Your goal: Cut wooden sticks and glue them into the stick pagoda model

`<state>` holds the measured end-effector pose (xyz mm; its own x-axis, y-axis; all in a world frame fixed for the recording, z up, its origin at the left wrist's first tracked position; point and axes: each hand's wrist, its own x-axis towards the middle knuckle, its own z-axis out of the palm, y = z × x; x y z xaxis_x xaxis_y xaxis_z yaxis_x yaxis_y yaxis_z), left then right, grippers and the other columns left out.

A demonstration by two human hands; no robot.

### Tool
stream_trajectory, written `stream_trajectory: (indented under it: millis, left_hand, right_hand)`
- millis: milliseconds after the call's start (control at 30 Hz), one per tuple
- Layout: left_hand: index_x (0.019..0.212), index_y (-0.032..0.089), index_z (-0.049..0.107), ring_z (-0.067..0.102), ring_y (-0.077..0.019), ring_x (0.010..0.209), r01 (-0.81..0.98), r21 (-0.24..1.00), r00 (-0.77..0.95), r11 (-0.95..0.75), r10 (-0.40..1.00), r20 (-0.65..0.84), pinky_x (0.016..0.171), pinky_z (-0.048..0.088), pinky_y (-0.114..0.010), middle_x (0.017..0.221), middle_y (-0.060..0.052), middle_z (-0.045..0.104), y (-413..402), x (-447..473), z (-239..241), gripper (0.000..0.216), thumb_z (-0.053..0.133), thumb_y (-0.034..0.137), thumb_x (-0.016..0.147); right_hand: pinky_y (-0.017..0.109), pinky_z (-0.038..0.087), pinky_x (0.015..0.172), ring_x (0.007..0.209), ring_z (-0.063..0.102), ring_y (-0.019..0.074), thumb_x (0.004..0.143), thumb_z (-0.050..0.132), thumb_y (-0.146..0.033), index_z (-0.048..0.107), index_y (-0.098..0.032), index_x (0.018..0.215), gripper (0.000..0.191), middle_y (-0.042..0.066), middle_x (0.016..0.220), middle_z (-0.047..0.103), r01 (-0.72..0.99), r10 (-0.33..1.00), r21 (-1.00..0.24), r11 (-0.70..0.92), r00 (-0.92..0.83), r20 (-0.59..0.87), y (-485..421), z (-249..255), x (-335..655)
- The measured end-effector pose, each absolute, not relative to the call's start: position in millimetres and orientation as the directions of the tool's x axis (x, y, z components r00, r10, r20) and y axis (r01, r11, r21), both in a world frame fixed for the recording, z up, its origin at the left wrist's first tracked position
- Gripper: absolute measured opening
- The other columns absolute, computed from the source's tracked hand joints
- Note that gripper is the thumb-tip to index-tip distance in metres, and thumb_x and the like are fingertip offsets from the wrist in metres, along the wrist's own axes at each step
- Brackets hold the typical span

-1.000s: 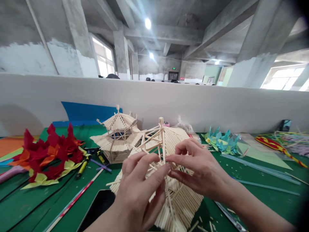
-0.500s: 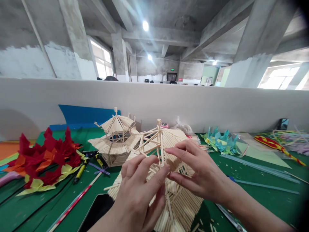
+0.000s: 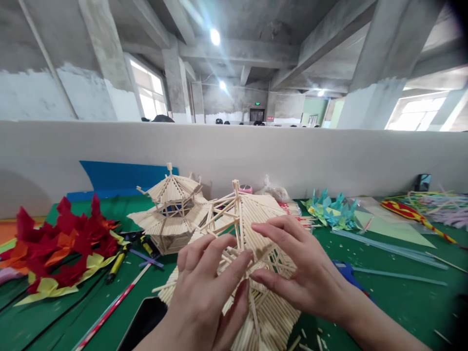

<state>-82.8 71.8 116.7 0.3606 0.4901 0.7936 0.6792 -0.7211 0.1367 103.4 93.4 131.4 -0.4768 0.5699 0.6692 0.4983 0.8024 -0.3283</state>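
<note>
Working over the pavilion (image 3: 265, 207) on the green table (image 3: 413, 307), right hand (image 3: 300, 265) spreads thumb and forefinger wide; left hand (image 3: 203, 280) curls alongside, and whether it grips a stick, I can't tell! Another pavilion (image 3: 170, 219) stands behind, leftward.

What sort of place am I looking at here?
Probably a craft workroom, perhaps in an unfinished building. The nearer stick-built pavilion and the red petal-like shapes share a green table, while the concrete pillar on the right is only partly painted white.
</note>
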Motion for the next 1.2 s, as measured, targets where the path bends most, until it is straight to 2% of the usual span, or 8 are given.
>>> stream_trajectory:
  millis: [67, 167, 267, 400, 567, 733, 933, 1200]
  left_hand:
    - [0.1, 0.019, 0.061, 0.041, -0.0269, 0.098, 0.674, 0.12, 0.388, -0.729, 0.488, 0.782, 0.078, 0.033, -0.042, 0.106, -0.008, 0.051, 72.1, -83.1, 118.0, 0.027, 0.052, 0.015, 0.075]
    - [0.1, 0.019, 0.061, 0.041, -0.0272, 0.097, 0.68, 0.113, 0.392, -0.724, 0.489, 0.779, 0.079, 0.032, -0.043, 0.105, -0.008, 0.051, 72.6, -83.9, 119.6, 0.027, 0.052, 0.015, 0.074]
    - [0.102, 0.018, 0.059, 0.042, -0.0277, 0.099, 0.7, 0.102, 0.394, -0.707, 0.502, 0.77, 0.081, 0.032, -0.045, 0.105, -0.009, 0.051, 73.3, -85.5, 120.4, 0.029, 0.052, 0.015, 0.075]
    - [0.103, 0.018, 0.059, 0.042, -0.0286, 0.1, 0.707, 0.081, 0.41, -0.703, 0.501, 0.762, 0.082, 0.032, -0.045, 0.106, -0.01, 0.051, 73.1, -87.7, 120.5, 0.029, 0.052, 0.016, 0.075]
    - [0.099, 0.019, 0.061, 0.044, -0.029, 0.1, 0.702, 0.087, 0.391, -0.707, 0.485, 0.782, 0.081, 0.032, -0.046, 0.106, -0.01, 0.052, 72.7, -86.7, 119.9, 0.027, 0.053, 0.016, 0.075]
    - [0.097, 0.02, 0.063, 0.044, -0.0293, 0.098, 0.703, 0.096, 0.371, -0.705, 0.479, 0.795, 0.08, 0.033, -0.046, 0.107, -0.01, 0.053, 73.8, -85.4, 118.4, 0.024, 0.053, 0.018, 0.075]
    - [0.094, 0.019, 0.065, 0.043, -0.0305, 0.099, 0.714, 0.077, 0.371, -0.696, 0.469, 0.801, 0.079, 0.033, -0.046, 0.106, -0.012, 0.055, 75.3, -86.9, 115.6, 0.024, 0.052, 0.016, 0.074]
    - [0.094, 0.021, 0.065, 0.043, -0.0303, 0.1, 0.728, 0.079, 0.353, -0.681, 0.471, 0.809, 0.08, 0.034, -0.046, 0.107, -0.011, 0.055, 75.7, -87.0, 114.1, 0.024, 0.053, 0.019, 0.074]
  right_hand:
    - [0.03, 0.042, 0.076, 0.088, 0.047, 0.0169, 0.072, 0.063, -0.024, 0.045, -0.02, 0.113, 0.044, 0.004, 0.098, 0.052, 0.485, 0.588, -0.385, 0.785, -0.391, 0.708, 85.9, 120.7, 102.6]
    - [0.025, 0.042, 0.059, 0.067, 0.046, 0.0127, 0.072, 0.061, -0.02, 0.049, -0.021, 0.095, 0.026, -0.001, 0.078, 0.051, 0.431, 0.694, -0.572, 0.698, -0.21, 0.689, 76.4, 100.7, 97.1]
    - [0.023, 0.038, 0.049, 0.055, 0.044, 0.0102, 0.077, 0.054, -0.023, 0.052, -0.02, 0.084, 0.008, -0.002, 0.068, 0.05, 0.291, 0.858, -0.811, 0.508, -0.091, 0.505, 72.0, 85.5, 88.0]
    - [0.021, 0.036, 0.05, 0.057, 0.045, 0.0086, 0.078, 0.055, -0.031, 0.058, -0.018, 0.08, 0.014, -0.001, 0.067, 0.053, -0.013, 0.957, -0.963, 0.269, -0.113, 0.269, 73.8, 82.3, 77.9]
    - [0.016, 0.016, 0.036, 0.04, 0.022, 0.0014, 0.072, 0.064, -0.036, 0.06, -0.016, 0.071, 0.021, -0.008, 0.053, 0.039, -0.301, 0.974, -0.953, 0.026, -0.207, 0.092, 76.5, 87.9, 72.4]
    - [0.016, 0.014, 0.037, 0.038, 0.024, 0.0, 0.068, 0.069, -0.033, 0.058, -0.015, 0.064, 0.022, -0.008, 0.049, 0.042, -0.472, 0.972, -0.877, -0.09, -0.232, 0.025, 76.3, 84.8, 66.7]
    - [0.016, 0.013, 0.036, 0.036, 0.026, -0.0002, 0.066, 0.071, -0.034, 0.054, -0.015, 0.061, 0.026, -0.007, 0.047, 0.046, -0.552, 0.971, -0.818, -0.16, -0.236, -0.031, 79.4, 80.6, 59.5]
    - [0.016, 0.013, 0.035, 0.033, 0.024, -0.0008, 0.063, 0.072, -0.038, 0.053, -0.015, 0.059, 0.031, -0.009, 0.043, 0.043, -0.569, 0.978, -0.812, -0.125, -0.21, -0.003, 82.1, 79.0, 56.6]
